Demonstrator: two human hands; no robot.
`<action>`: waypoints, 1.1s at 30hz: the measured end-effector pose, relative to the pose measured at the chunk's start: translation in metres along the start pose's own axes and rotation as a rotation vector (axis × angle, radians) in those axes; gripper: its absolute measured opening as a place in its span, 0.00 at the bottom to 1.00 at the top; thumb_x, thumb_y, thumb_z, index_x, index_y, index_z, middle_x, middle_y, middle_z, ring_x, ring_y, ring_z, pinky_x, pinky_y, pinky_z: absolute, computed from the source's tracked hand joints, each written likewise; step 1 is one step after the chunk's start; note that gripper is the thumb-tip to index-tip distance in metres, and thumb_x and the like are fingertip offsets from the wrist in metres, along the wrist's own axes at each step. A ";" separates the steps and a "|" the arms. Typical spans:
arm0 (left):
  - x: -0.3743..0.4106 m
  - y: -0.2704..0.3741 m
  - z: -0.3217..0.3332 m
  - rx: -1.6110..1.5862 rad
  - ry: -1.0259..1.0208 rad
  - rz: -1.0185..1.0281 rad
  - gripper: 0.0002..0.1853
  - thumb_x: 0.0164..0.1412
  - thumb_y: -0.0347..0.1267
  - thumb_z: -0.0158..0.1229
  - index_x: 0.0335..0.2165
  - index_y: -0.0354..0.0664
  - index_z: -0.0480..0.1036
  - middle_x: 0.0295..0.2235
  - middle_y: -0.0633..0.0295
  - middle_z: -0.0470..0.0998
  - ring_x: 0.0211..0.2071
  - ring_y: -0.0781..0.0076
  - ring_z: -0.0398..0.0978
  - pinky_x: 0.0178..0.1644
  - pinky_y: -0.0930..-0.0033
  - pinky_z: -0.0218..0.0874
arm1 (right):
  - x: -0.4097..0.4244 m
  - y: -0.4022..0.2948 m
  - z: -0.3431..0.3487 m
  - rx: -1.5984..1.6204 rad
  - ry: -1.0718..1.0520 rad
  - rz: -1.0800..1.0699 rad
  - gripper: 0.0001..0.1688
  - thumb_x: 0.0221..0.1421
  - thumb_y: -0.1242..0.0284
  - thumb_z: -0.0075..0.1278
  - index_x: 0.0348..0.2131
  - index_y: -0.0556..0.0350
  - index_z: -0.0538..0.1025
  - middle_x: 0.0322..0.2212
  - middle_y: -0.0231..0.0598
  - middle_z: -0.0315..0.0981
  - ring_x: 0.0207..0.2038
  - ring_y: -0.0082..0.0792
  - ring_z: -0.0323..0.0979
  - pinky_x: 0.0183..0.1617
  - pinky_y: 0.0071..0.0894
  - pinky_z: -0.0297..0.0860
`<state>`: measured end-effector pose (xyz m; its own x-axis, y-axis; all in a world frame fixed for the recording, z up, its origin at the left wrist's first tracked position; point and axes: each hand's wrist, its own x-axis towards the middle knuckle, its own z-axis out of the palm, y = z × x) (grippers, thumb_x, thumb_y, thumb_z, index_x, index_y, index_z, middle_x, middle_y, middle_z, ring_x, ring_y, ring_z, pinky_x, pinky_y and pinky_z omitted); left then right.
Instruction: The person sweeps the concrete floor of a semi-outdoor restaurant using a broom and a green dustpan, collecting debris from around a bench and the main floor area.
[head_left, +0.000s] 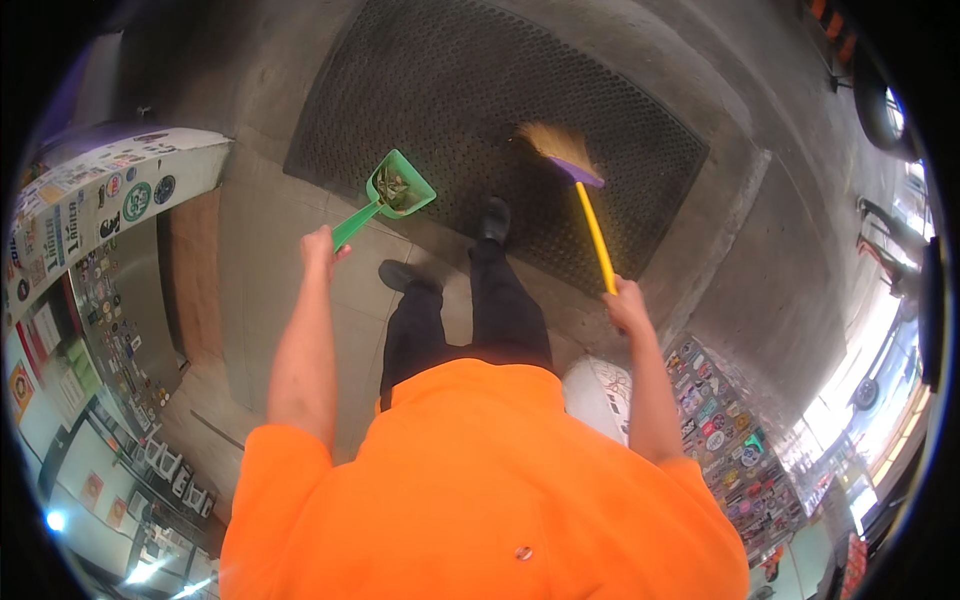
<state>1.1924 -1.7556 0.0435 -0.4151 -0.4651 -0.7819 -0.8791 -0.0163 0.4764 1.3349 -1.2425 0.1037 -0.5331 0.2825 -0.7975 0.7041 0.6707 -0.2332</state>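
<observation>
My left hand (322, 249) grips the handle of a green plastic dustpan (420, 193). Dry leaf-like debris (391, 184) lies in its pan, which is over the near left edge of a black rubber mat (450, 82). In my right hand (627, 303) is the yellow handle of a broom (592, 225). The broom has a purple collar and straw-coloured bristles, somewhat blurred, over the right part of the mat. Dustpan and broom head are well apart, with one of my dark shoes (495, 219) between them on the mat's near edge.
My other shoe (396, 276) stands on pale floor tiles (300, 277). A sticker-covered white counter (169, 169) juts in from the left. To the right rear is a sticker-covered panel (724, 435), with a white object (600, 390) beside my hip. A raised concrete edge (720, 232) runs along the right.
</observation>
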 end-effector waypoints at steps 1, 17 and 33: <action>0.002 -0.001 0.002 0.001 -0.003 0.000 0.12 0.53 0.28 0.43 0.27 0.24 0.66 0.24 0.52 0.69 0.18 0.65 0.70 0.19 0.70 0.69 | 0.014 0.002 0.022 -0.011 0.016 0.025 0.16 0.42 0.77 0.44 0.36 0.64 0.69 0.17 0.48 0.68 0.15 0.37 0.68 0.20 0.35 0.65; 0.006 0.001 -0.004 0.078 -0.015 0.035 0.13 0.53 0.29 0.43 0.29 0.24 0.66 0.26 0.52 0.69 0.20 0.64 0.71 0.20 0.68 0.70 | -0.036 0.031 -0.014 -0.053 0.088 -0.074 0.21 0.41 0.75 0.46 0.40 0.62 0.70 0.28 0.59 0.71 0.35 0.51 0.71 0.38 0.39 0.67; 0.011 -0.004 -0.009 0.094 0.012 0.037 0.16 0.53 0.29 0.44 0.31 0.20 0.66 0.28 0.50 0.70 0.18 0.62 0.73 0.17 0.70 0.70 | -0.111 0.054 0.000 0.338 -0.053 0.072 0.27 0.44 0.79 0.47 0.48 0.56 0.67 0.16 0.25 0.61 0.15 0.18 0.57 0.18 0.22 0.56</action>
<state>1.1936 -1.7684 0.0369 -0.4455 -0.4743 -0.7593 -0.8815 0.0840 0.4647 1.4329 -1.2377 0.1797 -0.4571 0.2789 -0.8445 0.8595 0.3825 -0.3389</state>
